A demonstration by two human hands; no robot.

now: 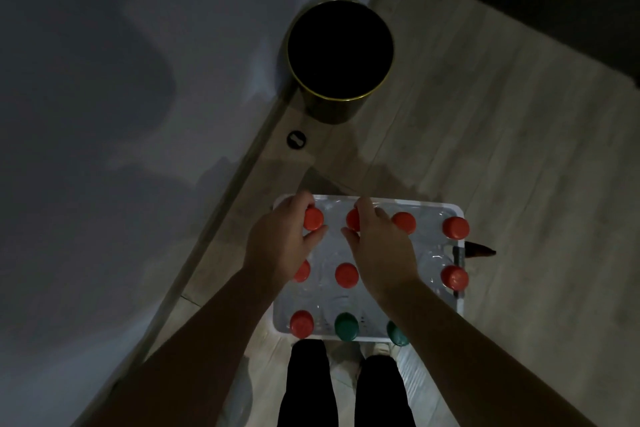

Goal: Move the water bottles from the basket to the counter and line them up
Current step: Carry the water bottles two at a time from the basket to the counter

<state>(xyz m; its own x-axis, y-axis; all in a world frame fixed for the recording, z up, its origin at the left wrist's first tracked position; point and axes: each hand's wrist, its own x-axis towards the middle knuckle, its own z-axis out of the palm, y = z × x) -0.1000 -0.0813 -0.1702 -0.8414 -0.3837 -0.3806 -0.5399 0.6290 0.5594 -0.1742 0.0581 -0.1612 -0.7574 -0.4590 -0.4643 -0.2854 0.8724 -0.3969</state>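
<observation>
Dim room, pale wood floor (485,149), grey wall (86,80) on the left of the frame. Black bin (341,55) w/ gold rim stands upper centre, by the wall. White basket (433,206) sits on the floor at lower centre, just ahead of the person's legs (308,385). Water bottles (403,222) stand upright in it: red caps in top & middle rows, one red + two green caps (346,326) in the bottom row. Left grip (280,239) curls round the top-left red cap (313,218); right grip (381,246) curls round the next red cap (352,218) beside it. Dark pointed item (479,251) at basket's right edge, can't tell what.
</observation>
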